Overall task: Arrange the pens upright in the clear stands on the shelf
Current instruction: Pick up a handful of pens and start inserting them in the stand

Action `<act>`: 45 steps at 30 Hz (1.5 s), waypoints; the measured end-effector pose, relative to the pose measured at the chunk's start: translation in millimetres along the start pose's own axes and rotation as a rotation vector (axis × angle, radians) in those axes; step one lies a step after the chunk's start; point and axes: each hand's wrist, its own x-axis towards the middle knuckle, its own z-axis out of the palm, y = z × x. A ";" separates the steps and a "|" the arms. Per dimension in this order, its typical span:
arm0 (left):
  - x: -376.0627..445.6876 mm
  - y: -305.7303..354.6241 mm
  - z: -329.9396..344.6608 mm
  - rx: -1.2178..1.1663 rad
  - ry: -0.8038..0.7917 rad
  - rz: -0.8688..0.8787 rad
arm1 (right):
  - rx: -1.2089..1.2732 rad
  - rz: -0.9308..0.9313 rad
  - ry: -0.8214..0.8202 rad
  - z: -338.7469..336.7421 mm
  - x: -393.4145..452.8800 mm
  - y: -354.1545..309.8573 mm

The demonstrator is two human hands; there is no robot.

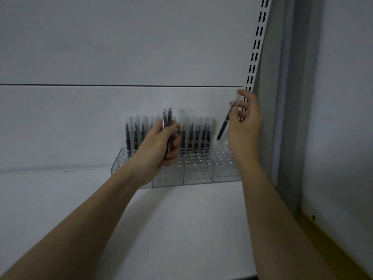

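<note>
Clear stands (198, 172) with rows of round holes sit on the white shelf against the back panel. Several dark pens with clear caps (198, 134) stand upright in their back rows. My left hand (161, 146) grips a small bundle of pens (167, 118) upright in front of the stands' left half. My right hand (245, 122) pinches a single dark pen (225, 124), tilted with its lower end pointing down-left, above the rightmost stand (224, 158), whose holes look empty. The pen's tip hangs clear of the holes.
The white shelf board (181, 219) stretches toward me below the stands. A slotted upright rail (257, 43) runs up the right side, just behind my right hand. A grey frame post (290, 118) and a side wall stand further right.
</note>
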 end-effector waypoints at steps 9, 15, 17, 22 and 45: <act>1.0 -8.6 -2.4 0.058 0.015 0.122 | -0.096 0.018 -0.124 -1.7 -4.5 5.7; 0.2 -8.6 -2.0 0.003 -0.007 0.112 | -0.221 -0.009 -0.287 -1.9 -6.2 13.2; -0.1 -8.0 -1.0 -0.015 -0.012 0.103 | -0.251 0.008 -0.326 -0.6 -6.3 15.6; 0.1 -5.7 0.6 -0.084 -0.038 0.059 | -0.332 0.012 -0.275 -2.1 -5.8 14.2; -2.5 -9.6 8.7 0.033 -0.010 0.101 | 0.345 0.300 -0.455 25.6 -29.1 -29.6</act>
